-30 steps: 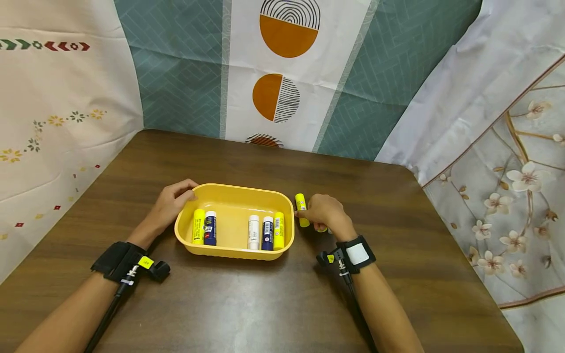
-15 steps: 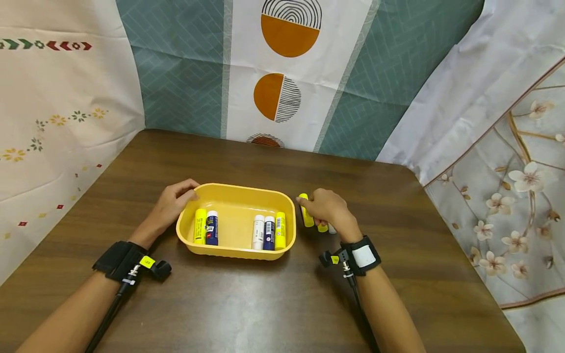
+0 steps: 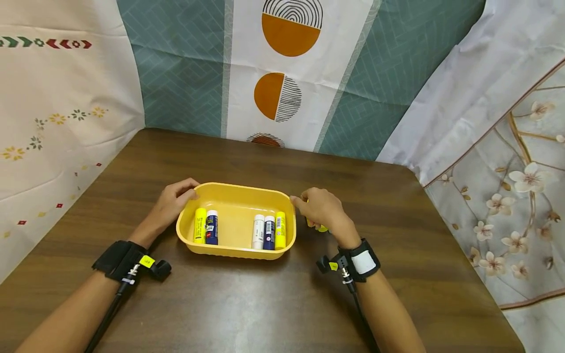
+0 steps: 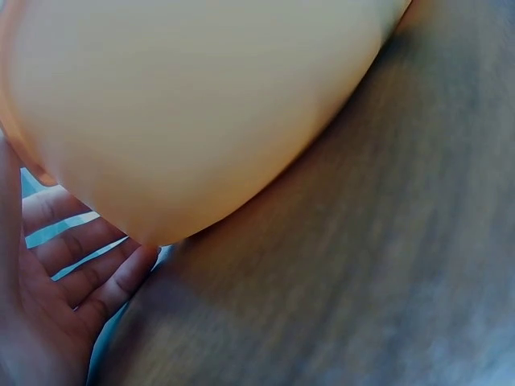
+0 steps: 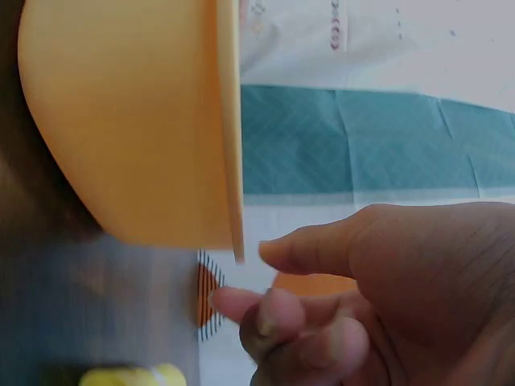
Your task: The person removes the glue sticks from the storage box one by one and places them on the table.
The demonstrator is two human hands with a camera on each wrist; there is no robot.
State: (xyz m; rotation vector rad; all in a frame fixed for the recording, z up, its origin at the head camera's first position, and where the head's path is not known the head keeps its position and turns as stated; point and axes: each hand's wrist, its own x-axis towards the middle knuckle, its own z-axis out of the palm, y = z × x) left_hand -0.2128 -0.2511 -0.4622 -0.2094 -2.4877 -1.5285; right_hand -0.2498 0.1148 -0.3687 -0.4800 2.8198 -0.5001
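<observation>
A yellow plastic tray (image 3: 234, 215) stands on the table. Gripping its left end is my left hand (image 3: 169, 206), thumb at the rim and fingertips against the outer wall in the left wrist view. Inside lie a yellow glue stick (image 3: 200, 225) and a dark blue one (image 3: 212, 227) at the left. A white glue stick (image 3: 258, 232), another dark blue one (image 3: 269, 233) and another yellow one (image 3: 280, 231) lie side by side at the right. Just off the tray's right end, my right hand (image 3: 324, 208) holds nothing; its thumb and index finger are apart.
Beneath my right hand, more yellow glue sticks (image 3: 323, 228) are mostly hidden; one yellow end (image 5: 133, 376) shows in the right wrist view. The brown wooden table (image 3: 265, 304) meets hanging cloths (image 3: 185, 73) at its back and sides.
My right hand first shifted slightly right over the loose yellow glue stick, then left to the tray's rim. The white glue stick rolled slightly right against the blue one. My left hand stayed put.
</observation>
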